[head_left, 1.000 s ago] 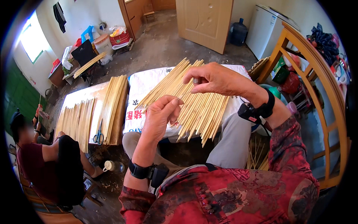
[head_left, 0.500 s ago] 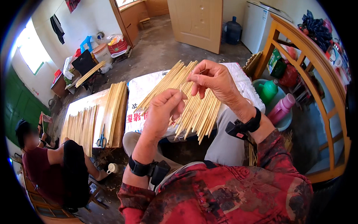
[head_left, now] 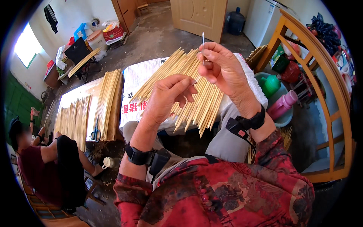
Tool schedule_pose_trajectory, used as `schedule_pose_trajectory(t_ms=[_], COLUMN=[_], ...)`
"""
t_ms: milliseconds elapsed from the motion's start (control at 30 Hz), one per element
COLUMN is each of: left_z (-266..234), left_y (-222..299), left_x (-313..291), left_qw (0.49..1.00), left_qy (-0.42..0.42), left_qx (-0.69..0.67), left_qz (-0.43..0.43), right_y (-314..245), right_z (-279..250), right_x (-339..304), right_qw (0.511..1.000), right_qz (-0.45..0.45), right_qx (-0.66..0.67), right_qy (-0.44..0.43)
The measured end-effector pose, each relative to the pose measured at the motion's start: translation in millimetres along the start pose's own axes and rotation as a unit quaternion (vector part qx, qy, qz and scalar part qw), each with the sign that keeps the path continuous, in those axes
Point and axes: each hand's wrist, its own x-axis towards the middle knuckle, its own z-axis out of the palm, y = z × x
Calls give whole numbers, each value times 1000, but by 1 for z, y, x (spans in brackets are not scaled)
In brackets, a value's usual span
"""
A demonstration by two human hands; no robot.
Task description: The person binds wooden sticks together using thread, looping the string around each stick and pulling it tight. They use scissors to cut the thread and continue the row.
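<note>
In the upper middle of the frame I see my right hand (head_left: 223, 68) pinching one thin stick (head_left: 203, 45) between thumb and fingertips. The stick stands straight up, pale and very skinny. Its lower part is hidden by my fingers. My left hand (head_left: 166, 98) is half curled just below and to the left, fingers bent; I cannot tell if it holds anything. Under both hands a fan of light bamboo sticks (head_left: 200, 102) lies on a white sack (head_left: 138, 81) across my lap.

Pale, matt bamboo sticks (head_left: 189, 94) on a woven plastic sack (head_left: 138, 81); the thin needle (head_left: 203, 47) looks metal.
</note>
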Motion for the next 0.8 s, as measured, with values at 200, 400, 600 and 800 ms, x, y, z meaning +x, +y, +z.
schedule_pose_trajectory(t_ms=[200, 400, 600, 800], left_z=[-57, -88, -103, -107], left_y=[-57, -93, -107, -109], left_x=[-13, -30, -32, -30], left_qw=[983, 973, 963, 970], left_qy=[-33, -14, -3, 58], left_qx=[156, 150, 205, 172], left_qz=[-90, -176, -172, -159], right_y=[-53, -107, -96, -74], right_z=[-48, -126, -172, -179], right_x=[2, -21, -48, -55], right_qw=[981, 962, 958, 936], right_qz=[-122, -146, -137, -134], right_qx=[-136, -100, -49, -48], right_qy=[64, 210, 247, 322])
